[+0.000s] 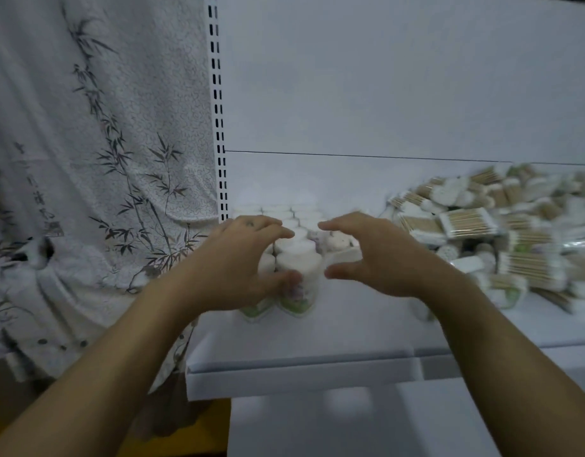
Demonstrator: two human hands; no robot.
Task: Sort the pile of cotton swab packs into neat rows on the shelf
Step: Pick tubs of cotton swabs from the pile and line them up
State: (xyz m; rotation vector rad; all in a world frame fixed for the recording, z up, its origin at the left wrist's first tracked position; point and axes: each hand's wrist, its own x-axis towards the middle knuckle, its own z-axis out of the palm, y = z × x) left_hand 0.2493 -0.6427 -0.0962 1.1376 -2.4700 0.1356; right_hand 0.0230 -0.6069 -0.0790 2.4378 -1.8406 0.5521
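Swab packs (297, 258) upright in rows, shelf (350, 324) left end; left hand (238, 258) cupped loosely against them, right hand (373, 255) spread beside.

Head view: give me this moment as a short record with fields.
surface: white metal shelf
sorted: white upright cotton swab packs in rows, shelf's left end
unsorted: loose pile of flat wooden-stick swab packs, right
left hand: cupped round front packs, thumb on one; grip unclear
right hand: open, curved beside the rows, holding nothing
backdrop: white bamboo-print cloth, left
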